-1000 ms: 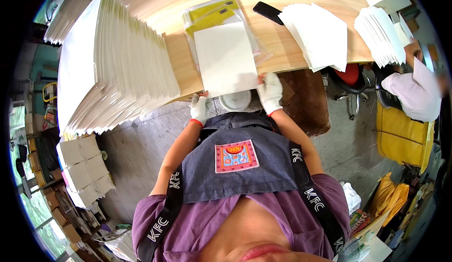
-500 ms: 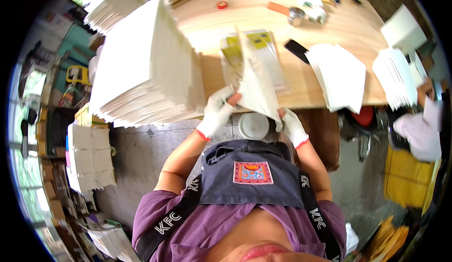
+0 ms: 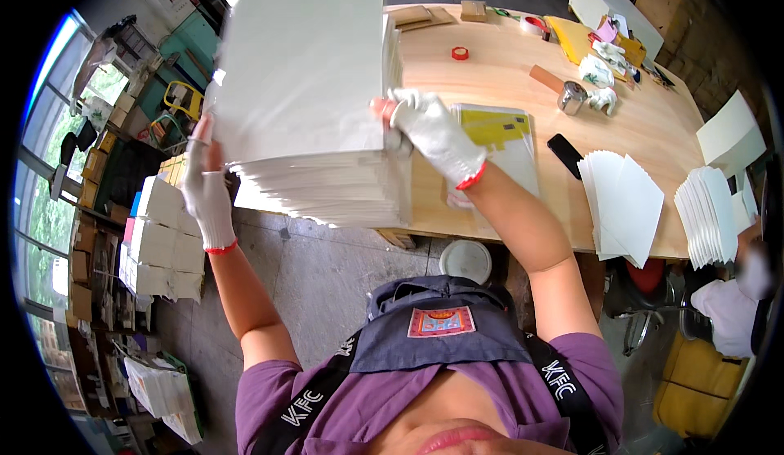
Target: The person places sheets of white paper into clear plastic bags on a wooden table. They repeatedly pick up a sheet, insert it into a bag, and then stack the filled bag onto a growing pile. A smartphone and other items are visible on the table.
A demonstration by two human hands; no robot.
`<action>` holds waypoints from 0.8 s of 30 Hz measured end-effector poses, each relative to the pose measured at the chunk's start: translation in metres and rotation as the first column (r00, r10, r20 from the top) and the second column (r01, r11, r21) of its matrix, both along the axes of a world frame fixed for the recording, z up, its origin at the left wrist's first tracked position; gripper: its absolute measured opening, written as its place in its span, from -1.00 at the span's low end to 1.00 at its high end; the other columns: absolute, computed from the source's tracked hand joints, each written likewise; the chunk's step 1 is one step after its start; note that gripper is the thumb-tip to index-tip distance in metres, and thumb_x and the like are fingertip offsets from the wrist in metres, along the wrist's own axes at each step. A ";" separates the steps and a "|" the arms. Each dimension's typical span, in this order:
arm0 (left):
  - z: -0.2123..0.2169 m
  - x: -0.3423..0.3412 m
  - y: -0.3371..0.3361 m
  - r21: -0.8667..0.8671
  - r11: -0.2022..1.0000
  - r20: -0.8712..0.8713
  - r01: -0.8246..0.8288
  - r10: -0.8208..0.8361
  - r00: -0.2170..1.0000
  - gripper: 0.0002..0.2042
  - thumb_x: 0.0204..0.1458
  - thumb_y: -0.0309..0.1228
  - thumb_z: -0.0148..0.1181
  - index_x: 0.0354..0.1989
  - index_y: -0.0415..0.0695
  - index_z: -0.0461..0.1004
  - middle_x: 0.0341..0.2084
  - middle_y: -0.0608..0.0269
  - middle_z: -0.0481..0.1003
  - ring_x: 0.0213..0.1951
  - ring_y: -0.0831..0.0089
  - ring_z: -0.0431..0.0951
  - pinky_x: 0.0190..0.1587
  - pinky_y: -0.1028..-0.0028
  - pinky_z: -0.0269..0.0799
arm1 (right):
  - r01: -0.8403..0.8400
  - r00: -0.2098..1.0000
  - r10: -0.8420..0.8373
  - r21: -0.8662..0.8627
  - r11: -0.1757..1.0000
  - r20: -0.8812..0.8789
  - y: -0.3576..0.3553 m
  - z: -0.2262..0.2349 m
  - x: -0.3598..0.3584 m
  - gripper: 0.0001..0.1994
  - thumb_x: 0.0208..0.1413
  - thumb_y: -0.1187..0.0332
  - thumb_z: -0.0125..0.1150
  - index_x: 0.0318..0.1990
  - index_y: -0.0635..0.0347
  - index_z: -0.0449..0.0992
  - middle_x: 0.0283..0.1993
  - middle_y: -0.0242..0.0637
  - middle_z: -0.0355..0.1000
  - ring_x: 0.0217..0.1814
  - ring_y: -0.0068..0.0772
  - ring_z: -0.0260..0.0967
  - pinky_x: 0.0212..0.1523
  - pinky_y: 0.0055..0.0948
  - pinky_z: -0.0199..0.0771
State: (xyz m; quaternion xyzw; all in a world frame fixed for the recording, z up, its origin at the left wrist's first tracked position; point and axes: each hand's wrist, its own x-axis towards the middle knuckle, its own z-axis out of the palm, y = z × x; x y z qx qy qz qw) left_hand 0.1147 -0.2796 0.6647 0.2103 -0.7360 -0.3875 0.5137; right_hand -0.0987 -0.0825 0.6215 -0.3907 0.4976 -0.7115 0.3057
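A tall stack of large white sheets (image 3: 318, 189) stands at the table's left front. Its top sheet (image 3: 302, 71) lies nearly flat and slightly blurred. My right hand (image 3: 437, 132), in a white glove with bare fingertips and a red cuff, is closed at the sheet's right edge, the thumb over it. My left hand (image 3: 207, 189), gloved alike, is stretched out along the stack's left side, fingers pointing away from me. Under my right forearm lies a clear package with a yellow-green printed panel (image 3: 494, 128), partly hidden.
Right of the package are a black phone (image 3: 563, 155) and fanned white sheets (image 3: 625, 206). Farther back are a metal cup (image 3: 572, 97), red tape (image 3: 461, 53) and crumpled white gloves (image 3: 600, 71). A seated person (image 3: 727, 304) is at the right. A round white lid (image 3: 465, 260) is below the table edge.
Both hands have moved left from the package to the big stack and spread to its two sides. The pale sheet held over the package is gone from there. The view has shifted.
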 end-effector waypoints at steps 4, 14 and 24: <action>-0.034 0.012 -0.029 0.067 0.988 0.209 0.141 -0.152 0.966 -0.62 0.19 -0.48 -0.24 0.16 -0.28 0.29 0.12 0.08 0.35 0.22 0.39 0.25 0.23 0.42 0.09 | -0.015 1.000 0.018 0.122 0.992 -0.023 -0.011 -0.009 0.003 -0.68 0.16 0.12 0.11 -0.51 0.15 0.40 -0.69 -0.45 0.33 -0.74 -0.67 0.23 -0.75 -0.63 0.17; -0.334 0.054 -0.059 0.745 0.653 -0.094 0.138 -0.102 0.990 -0.64 0.18 -0.27 -0.16 0.07 -0.16 0.33 0.00 0.15 0.35 0.00 0.29 0.36 0.04 0.31 0.28 | 0.688 0.719 -0.547 0.328 0.647 -0.429 0.158 -0.184 -0.036 -0.79 0.08 0.23 0.06 -0.29 0.17 0.44 -0.40 -0.22 0.48 -0.37 -0.27 0.46 -0.32 -0.34 0.46; -0.361 -0.027 0.110 0.291 0.837 0.561 0.464 -0.542 0.626 -0.75 0.11 -0.43 -0.03 -0.08 -0.21 0.46 -0.19 0.03 0.51 -0.12 0.23 0.48 -0.03 0.39 0.32 | 0.914 0.264 -0.168 0.302 -0.269 -0.950 0.398 -0.253 -0.103 -0.64 -0.10 0.15 0.24 -0.15 0.07 0.42 -0.11 -0.17 0.40 -0.05 -0.11 0.34 -0.03 -0.21 0.36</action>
